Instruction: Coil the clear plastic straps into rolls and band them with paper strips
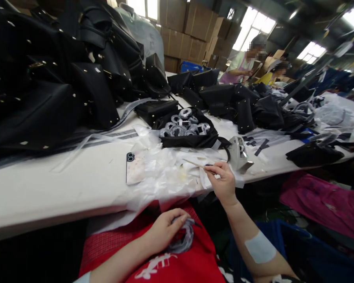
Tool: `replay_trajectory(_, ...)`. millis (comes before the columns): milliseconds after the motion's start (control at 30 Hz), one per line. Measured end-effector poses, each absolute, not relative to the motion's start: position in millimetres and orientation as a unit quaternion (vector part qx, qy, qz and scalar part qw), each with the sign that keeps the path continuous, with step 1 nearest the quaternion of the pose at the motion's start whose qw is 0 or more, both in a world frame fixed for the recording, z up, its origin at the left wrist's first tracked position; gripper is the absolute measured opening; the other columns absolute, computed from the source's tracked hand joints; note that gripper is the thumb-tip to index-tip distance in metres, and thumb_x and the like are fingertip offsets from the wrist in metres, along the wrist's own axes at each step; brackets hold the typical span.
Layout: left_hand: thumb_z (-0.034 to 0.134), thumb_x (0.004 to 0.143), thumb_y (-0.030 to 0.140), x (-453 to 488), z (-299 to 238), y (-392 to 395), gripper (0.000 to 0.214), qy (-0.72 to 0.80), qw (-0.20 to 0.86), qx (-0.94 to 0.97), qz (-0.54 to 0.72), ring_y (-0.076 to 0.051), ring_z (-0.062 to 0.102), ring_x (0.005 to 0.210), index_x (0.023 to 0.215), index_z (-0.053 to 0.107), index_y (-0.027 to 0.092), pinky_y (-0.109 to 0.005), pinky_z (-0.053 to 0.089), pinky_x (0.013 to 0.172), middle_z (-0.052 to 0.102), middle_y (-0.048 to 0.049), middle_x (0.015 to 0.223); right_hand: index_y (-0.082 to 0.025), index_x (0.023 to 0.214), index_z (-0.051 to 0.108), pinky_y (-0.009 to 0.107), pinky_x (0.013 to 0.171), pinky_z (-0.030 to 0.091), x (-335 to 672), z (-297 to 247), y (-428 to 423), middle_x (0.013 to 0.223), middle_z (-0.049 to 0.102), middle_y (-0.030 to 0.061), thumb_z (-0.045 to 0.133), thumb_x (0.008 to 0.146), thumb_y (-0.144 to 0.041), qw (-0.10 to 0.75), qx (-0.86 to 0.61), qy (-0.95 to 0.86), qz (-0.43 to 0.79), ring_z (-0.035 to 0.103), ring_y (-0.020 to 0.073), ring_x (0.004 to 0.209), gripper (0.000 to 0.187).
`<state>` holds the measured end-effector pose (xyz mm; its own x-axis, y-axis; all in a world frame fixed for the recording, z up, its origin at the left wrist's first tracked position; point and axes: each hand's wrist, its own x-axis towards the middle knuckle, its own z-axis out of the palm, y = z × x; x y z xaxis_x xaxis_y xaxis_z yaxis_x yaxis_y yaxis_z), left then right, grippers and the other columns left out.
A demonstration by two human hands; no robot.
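My left hand (164, 229) rests on my lap over the red cloth, fingers closed round a bundle of grey translucent tape or strap (185, 236). My right hand (222, 181) is at the near edge of the white table (76, 184), pinching a thin wooden stick (194, 164) that points left over a heap of clear plastic wrappers (165, 173). A phone (135, 168) lies face down just left of that heap. Behind it, an open black bag (191, 139) holds several rolls of tape (184, 125).
A tall pile of black handbags (53, 78) fills the table's left. More black bags (233, 102) and plastic lie along the right. Two people (247, 63) work at the far end before stacked cardboard boxes (188, 31). Pink fabric (324, 204) lies low on the right.
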<state>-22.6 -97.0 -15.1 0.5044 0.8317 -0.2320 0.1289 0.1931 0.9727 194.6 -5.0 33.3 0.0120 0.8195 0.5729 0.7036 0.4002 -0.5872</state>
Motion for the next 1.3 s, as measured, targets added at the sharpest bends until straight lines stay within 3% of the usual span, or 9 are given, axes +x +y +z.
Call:
replay_trajectory(200,0.033,0.089,0.068,-25,-29,-100,0.068,0.391,0.72,0.468,0.331,-0.021,0.062,0.082,0.097,0.068,0.011,-0.034,0.048,0.08,0.069,-0.0092,0.088,-0.026,0.093,0.076,0.026,0.064,0.05,154,20,-78,0.081,0.058,0.0032,0.064,0.084,-0.019,0.382,-0.446,-0.768,0.257,0.058,0.0152,0.074,0.016)
replay_trajectory(367,0.045,0.085,0.065,-16,-39,-101,0.058,0.417,0.754,0.392,0.324,-0.013,0.051,0.051,0.092,0.066,0.011,-0.027,0.042,0.053,0.06,-0.0012,0.063,-0.026,0.101,0.075,0.025,0.062,0.048,159,12,-107,0.076,0.06,0.0025,0.063,0.087,-0.026,0.297,-0.429,-0.788,0.326,0.057,0.0139,0.068,0.018)
replay_trajectory(467,0.046,0.086,0.062,-14,-38,-102,0.053,0.415,0.753,0.401,0.315,-0.011,0.049,0.049,0.09,0.065,0.012,-0.025,0.04,0.05,0.06,-0.0007,0.064,-0.024,0.103,0.074,0.028,0.068,0.05,170,13,-111,0.084,0.069,0.0045,0.065,0.086,-0.028,0.263,-0.47,-0.742,0.398,0.061,0.0164,0.073,0.02)
replay_trajectory(600,0.047,0.087,0.059,-16,-33,-102,0.05,0.428,0.736,0.422,0.311,-0.012,0.051,0.052,0.09,0.066,0.012,-0.024,0.041,0.051,0.061,-0.0013,0.065,-0.02,0.109,0.071,0.023,0.051,0.043,178,20,-115,0.07,0.067,0.0024,0.067,0.081,-0.035,0.234,-0.474,-0.598,0.602,0.055,0.0126,0.054,0.032)
replay_trajectory(700,0.046,0.088,0.058,-17,-30,-102,0.049,0.423,0.742,0.42,0.307,-0.012,0.051,0.051,0.091,0.065,0.013,-0.023,0.04,0.05,0.06,0.0001,0.062,-0.017,0.111,0.07,0.021,0.047,0.041,178,21,-116,0.062,0.065,0.0007,0.068,0.079,-0.04,0.248,-0.428,-0.49,0.718,0.053,0.0107,0.048,0.04)
replay_trajectory(767,0.046,0.089,0.058,-17,-28,-102,0.049,0.416,0.741,0.428,0.309,-0.011,0.052,0.052,0.089,0.065,0.013,-0.023,0.041,0.051,0.062,-0.0006,0.065,-0.016,0.106,0.072,0.02,0.045,0.039,176,19,-115,0.06,0.065,0.0008,0.072,0.076,-0.04,0.258,-0.435,-0.455,0.733,0.053,0.01,0.047,0.039)
replay_trajectory(933,0.041,0.091,0.057,-18,-26,-101,0.05,0.421,0.724,0.45,0.309,-0.012,0.054,0.055,0.09,0.065,0.013,-0.024,0.043,0.054,0.065,-0.002,0.067,-0.013,0.1,0.074,0.016,0.033,0.024,175,11,-112,0.053,0.066,0.0015,0.073,0.076,-0.041,0.236,-0.48,-0.415,0.736,0.036,0.0035,0.032,0.037)
replay_trajectory(1133,0.04,0.092,0.055,-19,-26,-102,0.05,0.426,0.706,0.472,0.312,-0.014,0.056,0.059,0.093,0.065,0.012,-0.026,0.047,0.059,0.066,-0.0031,0.071,-0.013,0.09,0.076,0.015,0.032,0.027,175,7,-109,0.069,0.074,0.0083,0.073,0.075,-0.044,0.231,-0.492,-0.398,0.739,0.046,0.0045,0.034,0.035)
replay_trajectory(1300,0.041,0.091,0.058,-22,-26,-102,0.053,0.408,0.689,0.51,0.313,-0.018,0.063,0.076,0.096,0.066,0.012,-0.03,0.05,0.073,0.069,-0.0064,0.084,-0.012,0.077,0.071,0.015,0.028,0.024,170,5,-109,0.059,0.071,0.0047,0.07,0.076,-0.051,0.234,-0.524,-0.399,0.715,0.041,0.004,0.029,0.039)
